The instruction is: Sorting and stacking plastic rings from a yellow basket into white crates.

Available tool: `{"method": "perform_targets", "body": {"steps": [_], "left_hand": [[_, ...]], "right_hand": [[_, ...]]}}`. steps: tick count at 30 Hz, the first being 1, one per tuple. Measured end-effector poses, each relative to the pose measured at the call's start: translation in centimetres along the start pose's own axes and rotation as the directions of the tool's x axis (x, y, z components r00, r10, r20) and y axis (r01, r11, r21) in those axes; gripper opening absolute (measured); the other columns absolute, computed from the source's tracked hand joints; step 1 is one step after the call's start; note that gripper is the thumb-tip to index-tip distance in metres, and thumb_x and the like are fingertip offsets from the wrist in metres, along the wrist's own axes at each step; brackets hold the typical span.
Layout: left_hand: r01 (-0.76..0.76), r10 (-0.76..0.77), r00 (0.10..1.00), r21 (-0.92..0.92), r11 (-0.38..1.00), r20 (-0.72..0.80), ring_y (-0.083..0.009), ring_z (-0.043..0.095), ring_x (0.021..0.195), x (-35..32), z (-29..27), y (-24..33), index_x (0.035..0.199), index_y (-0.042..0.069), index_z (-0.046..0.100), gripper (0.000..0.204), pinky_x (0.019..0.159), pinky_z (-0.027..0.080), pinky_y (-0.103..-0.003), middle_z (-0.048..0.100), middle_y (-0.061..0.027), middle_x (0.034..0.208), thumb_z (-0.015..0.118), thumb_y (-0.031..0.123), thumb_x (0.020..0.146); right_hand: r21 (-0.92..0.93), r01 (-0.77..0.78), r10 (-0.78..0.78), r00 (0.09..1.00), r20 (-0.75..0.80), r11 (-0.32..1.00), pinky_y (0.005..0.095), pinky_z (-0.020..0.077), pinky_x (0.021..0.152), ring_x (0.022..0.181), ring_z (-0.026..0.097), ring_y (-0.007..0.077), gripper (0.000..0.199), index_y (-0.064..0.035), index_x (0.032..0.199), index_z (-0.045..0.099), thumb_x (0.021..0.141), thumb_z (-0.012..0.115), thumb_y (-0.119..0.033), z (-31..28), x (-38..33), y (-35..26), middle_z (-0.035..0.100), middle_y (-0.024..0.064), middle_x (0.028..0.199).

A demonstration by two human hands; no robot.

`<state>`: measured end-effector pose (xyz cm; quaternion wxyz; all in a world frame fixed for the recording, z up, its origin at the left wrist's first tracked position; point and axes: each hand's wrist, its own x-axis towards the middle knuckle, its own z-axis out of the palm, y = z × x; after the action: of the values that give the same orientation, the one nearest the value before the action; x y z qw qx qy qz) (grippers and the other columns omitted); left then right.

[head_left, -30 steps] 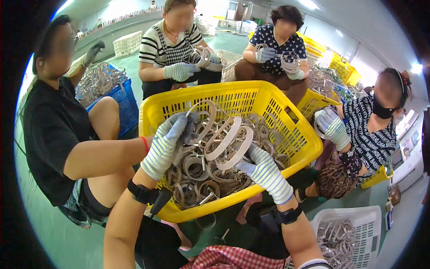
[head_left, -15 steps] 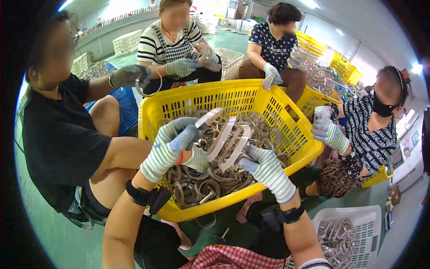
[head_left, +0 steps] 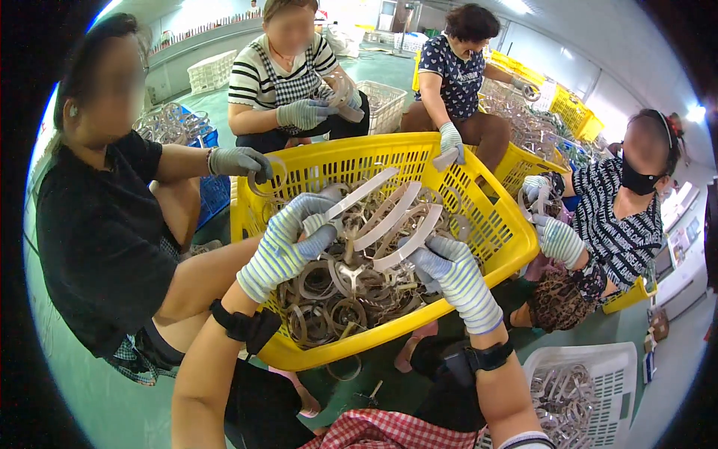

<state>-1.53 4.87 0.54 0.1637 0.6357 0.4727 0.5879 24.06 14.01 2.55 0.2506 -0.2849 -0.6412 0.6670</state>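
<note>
Striped-gloved left hand (head_left: pixel 288 243) and right hand (head_left: pixel 452 273) grip curved pale strips (head_left: pixel 393 224) over yellow basket (head_left: pixel 516 243).

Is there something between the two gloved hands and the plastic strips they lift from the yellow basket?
Nothing visible. The left hand and right hand already grip the pale curved strips directly, lifted above the pile of rings in the yellow basket.
</note>
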Motion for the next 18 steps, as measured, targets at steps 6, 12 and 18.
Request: {"method": "perform_targets", "body": {"steps": [6,12,18], "left_hand": [[0.100,-0.100,0.993,0.004,0.995,0.065,-0.0135,0.057,0.090,-0.2,1.0,1.3,0.111,0.002,0.060,0.028,0.082,0.046,-0.027,0.062,-0.0051,0.097,0.061,0.003,0.083],[0.129,-0.127,0.991,-0.047,0.990,0.049,-0.0144,0.054,0.105,-0.1,0.9,1.9,0.120,0.002,0.055,0.036,0.093,0.041,-0.029,0.060,-0.0056,0.111,0.061,0.005,0.084],[0.069,-0.076,0.996,-0.140,0.988,-0.048,-0.0136,0.052,0.108,-0.1,0.8,1.1,0.128,0.003,0.047,0.040,0.097,0.039,-0.029,0.056,-0.0051,0.117,0.054,0.006,0.089]], "right_hand": [[0.100,-0.030,0.033,0.999,-0.028,0.995,0.0149,0.0350,0.050,0.059,0.046,-0.0002,0.035,-0.0038,0.110,0.062,0.084,0.068,-0.027,-0.4,-0.1,0.4,0.055,-0.0075,0.072],[0.065,-0.044,0.048,0.997,-0.059,0.997,0.0153,0.0329,0.049,0.058,0.045,0.0006,0.033,-0.0045,0.107,0.062,0.085,0.066,-0.029,-0.2,0.1,0.2,0.054,-0.0068,0.070],[0.075,-0.037,0.032,0.998,0.057,0.997,0.0179,0.0332,0.046,0.051,0.044,0.0032,0.038,-0.0044,0.096,0.065,0.087,0.061,-0.041,-0.9,0.1,0.7,0.050,-0.0049,0.061]]}}
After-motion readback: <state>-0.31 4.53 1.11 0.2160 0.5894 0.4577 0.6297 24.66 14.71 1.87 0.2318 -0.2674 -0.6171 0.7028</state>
